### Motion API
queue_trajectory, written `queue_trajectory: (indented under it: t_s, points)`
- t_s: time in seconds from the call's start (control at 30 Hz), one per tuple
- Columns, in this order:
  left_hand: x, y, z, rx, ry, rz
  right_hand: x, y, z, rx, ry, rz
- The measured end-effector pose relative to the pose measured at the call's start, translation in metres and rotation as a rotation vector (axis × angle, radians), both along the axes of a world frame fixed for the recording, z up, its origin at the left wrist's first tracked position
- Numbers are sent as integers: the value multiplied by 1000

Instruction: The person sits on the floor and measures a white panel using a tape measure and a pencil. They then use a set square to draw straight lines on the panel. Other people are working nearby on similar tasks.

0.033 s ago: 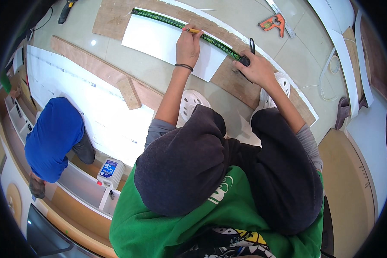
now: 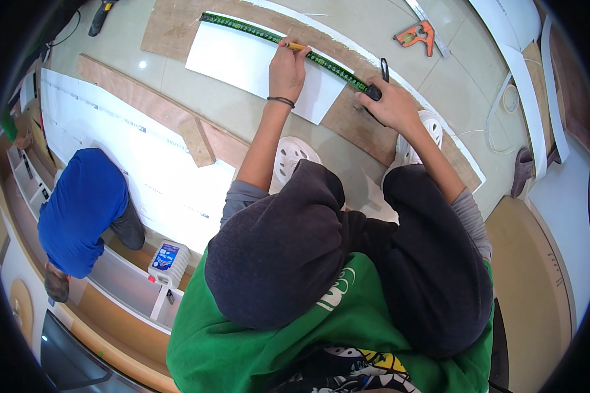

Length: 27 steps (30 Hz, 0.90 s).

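A green tape measure blade [image 2: 242,27] is stretched along the far edge of a white rectangular panel [image 2: 233,59], which lies on a brown wooden board [image 2: 167,29]. My left hand [image 2: 286,75] is closed around a yellow pencil [image 2: 297,46] over the blade, near the panel's middle. At the blade's right end, my right hand [image 2: 394,105] grips the black case of the tape measure [image 2: 374,91], whose wrist strap [image 2: 384,68] sticks up. My fingers partly hide the case and the pencil's tip.
An orange-headed combination square [image 2: 416,38] lies on the floor at the far right. To the left are a long wooden plank [image 2: 144,95], a large white sheet [image 2: 157,160] and a white jug [image 2: 169,264]. A person in blue [image 2: 82,209] crouches there. Curved white strips [image 2: 530,108] stand right.
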<state>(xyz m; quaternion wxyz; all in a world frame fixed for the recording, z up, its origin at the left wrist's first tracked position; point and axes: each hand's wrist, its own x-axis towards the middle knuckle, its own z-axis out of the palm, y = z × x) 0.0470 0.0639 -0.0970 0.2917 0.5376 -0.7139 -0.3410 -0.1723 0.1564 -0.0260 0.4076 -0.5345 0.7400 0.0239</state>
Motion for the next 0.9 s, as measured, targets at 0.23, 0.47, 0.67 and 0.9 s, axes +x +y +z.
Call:
queue_trajectory:
  t_s: [0.23, 0.47, 0.67, 0.9]
  points:
    - [-3, -5, -1, 43, 45, 23, -3, -3, -6, -22, 7, 8]
    - [-4, -9, -2, 34, 11, -12, -3, -4, -4, -28, 6, 5]
    - [-2, -9, -5, 26, 10, -5, -2, -5, -2, -10, 4, 5]
    - [4, -4, 18, 62, 198, 90, -2, -5, -5, -4, 9, 8]
